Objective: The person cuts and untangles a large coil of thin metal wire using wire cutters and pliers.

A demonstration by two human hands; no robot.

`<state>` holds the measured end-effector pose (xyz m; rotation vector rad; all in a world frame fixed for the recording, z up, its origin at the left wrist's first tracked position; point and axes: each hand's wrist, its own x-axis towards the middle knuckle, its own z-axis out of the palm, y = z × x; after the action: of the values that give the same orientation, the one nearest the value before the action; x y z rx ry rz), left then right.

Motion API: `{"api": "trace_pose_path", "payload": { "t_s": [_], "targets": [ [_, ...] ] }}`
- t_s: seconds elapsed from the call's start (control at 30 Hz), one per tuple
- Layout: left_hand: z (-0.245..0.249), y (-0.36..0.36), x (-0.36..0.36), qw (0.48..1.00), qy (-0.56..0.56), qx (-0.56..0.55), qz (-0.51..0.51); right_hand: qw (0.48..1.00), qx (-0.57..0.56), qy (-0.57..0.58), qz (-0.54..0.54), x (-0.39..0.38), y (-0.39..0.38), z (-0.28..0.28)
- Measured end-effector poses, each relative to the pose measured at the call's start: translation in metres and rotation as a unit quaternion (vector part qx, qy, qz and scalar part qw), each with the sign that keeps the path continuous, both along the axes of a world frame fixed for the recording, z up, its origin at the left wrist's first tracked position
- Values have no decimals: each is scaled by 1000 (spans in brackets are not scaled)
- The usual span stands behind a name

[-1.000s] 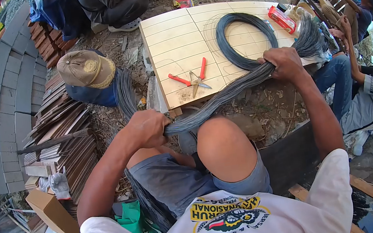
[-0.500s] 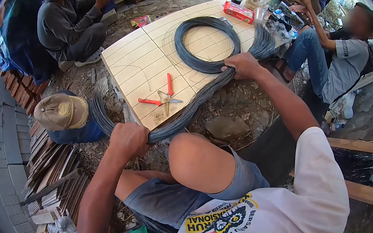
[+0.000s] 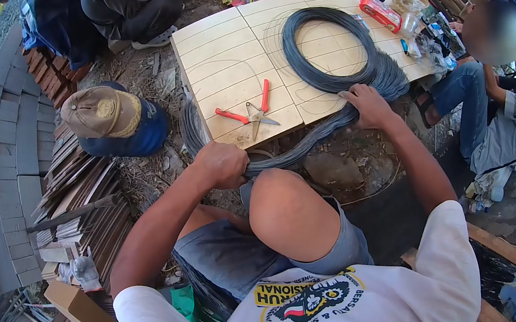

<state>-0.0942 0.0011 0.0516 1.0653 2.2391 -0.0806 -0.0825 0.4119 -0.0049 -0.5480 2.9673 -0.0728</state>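
Note:
A long bundle of thin dark wire (image 3: 305, 146) runs along the near edge of the wooden board. My left hand (image 3: 222, 164) is closed in a fist around it near the board's left corner, above my knee. Toward the right, my right hand (image 3: 368, 106) grips the same bundle, its fingers partly hidden. Beyond that hand the wire ends fan out (image 3: 392, 78) over the board's edge. A large coil of wire (image 3: 294, 58) lies flat on the board just past my right hand. Red-handled cutters (image 3: 259, 116) rest spread apart on the board's near left part.
The slatted wooden board (image 3: 218, 55) holds a red packet (image 3: 380, 12) and plastic cups. A cap (image 3: 95, 111) sits on a blue container (image 3: 149, 126) at left, beside stacked thin boards (image 3: 78, 184) and bricks (image 3: 51, 77). Other people sit at the far left and right.
My view has shifted, so the board appears farther right. My right hand has moved along the bundle toward its fanned end, which spreads closer to the hand. Both hands keep hold.

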Motion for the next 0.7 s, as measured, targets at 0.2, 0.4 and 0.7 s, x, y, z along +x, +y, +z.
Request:
{"api": "trace_pose_path", "payload": {
  "t_s": [0.2, 0.4, 0.7],
  "targets": [
    [7, 6, -1, 1000, 9, -18, -6, 982, -127, 34, 136, 28, -102, 71],
    [23, 3, 3, 999, 36, -37, 1, 972, -108, -161, 135, 8, -141, 15],
    [33, -2, -4, 993, 117, 20, 10, 977, -78, -138, 140, -1, -134, 18]
  ]
}}
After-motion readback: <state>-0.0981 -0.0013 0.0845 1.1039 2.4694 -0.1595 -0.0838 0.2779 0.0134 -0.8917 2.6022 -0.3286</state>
